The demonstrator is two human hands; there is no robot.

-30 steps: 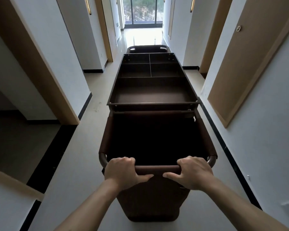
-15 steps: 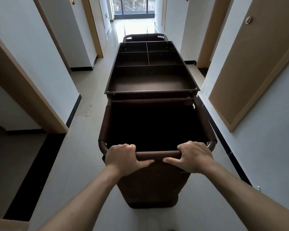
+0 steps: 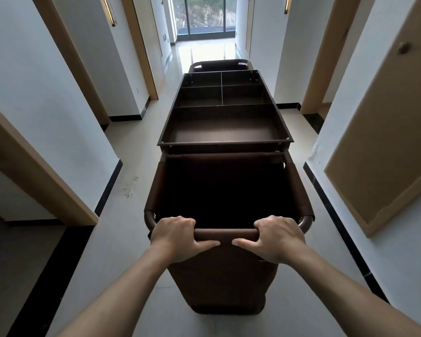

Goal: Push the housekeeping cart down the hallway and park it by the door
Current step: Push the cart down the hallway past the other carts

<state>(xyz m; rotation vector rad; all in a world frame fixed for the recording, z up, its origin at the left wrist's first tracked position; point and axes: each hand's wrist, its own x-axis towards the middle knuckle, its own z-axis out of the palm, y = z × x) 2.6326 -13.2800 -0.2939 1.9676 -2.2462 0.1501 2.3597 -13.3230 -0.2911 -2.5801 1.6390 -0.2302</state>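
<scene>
We are curling both hands, left hand point(image 3: 178, 235) and right hand point(image 3: 278, 235), fingers wrapped over the long dark-brown metal housekeeping cart's point(image 3: 225, 132) tubular handle point(image 3: 226, 234) (thumbs underneath), steering it straight ahead between doors.

Both forearms are bare from the bottom edge of view up to the wrists, with no sleeve showing. The left hand point(image 3: 178, 235) and right hand point(image 3: 278, 237) wear no gloves, rings or watch.
</scene>
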